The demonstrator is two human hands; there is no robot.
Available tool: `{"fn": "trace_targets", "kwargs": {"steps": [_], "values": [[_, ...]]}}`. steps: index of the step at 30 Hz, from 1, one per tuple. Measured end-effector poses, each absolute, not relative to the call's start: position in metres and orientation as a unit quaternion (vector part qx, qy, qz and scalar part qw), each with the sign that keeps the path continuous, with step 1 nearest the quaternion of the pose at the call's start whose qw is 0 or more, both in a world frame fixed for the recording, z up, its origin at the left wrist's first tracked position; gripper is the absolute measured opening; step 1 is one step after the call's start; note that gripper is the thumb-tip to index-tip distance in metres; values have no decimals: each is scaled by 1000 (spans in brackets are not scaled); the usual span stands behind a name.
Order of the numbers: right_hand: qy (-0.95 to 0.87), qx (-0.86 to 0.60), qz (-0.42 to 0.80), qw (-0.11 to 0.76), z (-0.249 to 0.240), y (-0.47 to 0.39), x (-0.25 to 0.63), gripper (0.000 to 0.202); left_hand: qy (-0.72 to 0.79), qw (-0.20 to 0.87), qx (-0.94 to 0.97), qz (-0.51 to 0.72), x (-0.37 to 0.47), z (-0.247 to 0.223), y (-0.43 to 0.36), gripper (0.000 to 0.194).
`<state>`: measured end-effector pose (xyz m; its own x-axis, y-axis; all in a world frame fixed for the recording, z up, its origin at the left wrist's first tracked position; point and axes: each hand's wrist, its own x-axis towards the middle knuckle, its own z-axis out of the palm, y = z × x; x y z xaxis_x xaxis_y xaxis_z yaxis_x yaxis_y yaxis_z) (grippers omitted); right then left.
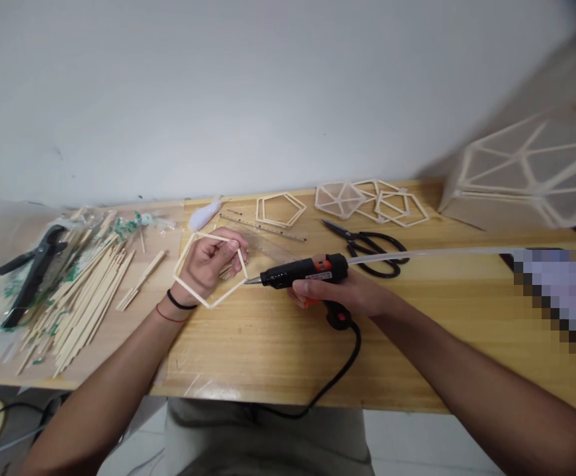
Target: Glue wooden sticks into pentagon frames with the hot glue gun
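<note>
The left hand is pinching a pale pentagonal wooden-stick frame above the yellow wooden tabletop; the right hand is wrapping round a black-and-orange plastic glue gun, its nozzle meeting one corner. A slipping pinch could be skewing that corner.

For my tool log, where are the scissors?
In the head view, right of centre: the scissors lie on the wooden table, just beyond the glue gun in the right hand.
</note>
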<state>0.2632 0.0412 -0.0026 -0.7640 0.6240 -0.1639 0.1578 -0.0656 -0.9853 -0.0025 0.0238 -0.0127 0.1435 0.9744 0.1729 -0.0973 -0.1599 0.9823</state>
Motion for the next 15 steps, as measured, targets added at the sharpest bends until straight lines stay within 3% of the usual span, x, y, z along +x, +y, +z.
{"fn": "trace_targets", "kwargs": {"steps": [15], "values": [[-653,-251,693,174,-11,44,263,61,336,542,553,536,-4,-18,23,24]]}}
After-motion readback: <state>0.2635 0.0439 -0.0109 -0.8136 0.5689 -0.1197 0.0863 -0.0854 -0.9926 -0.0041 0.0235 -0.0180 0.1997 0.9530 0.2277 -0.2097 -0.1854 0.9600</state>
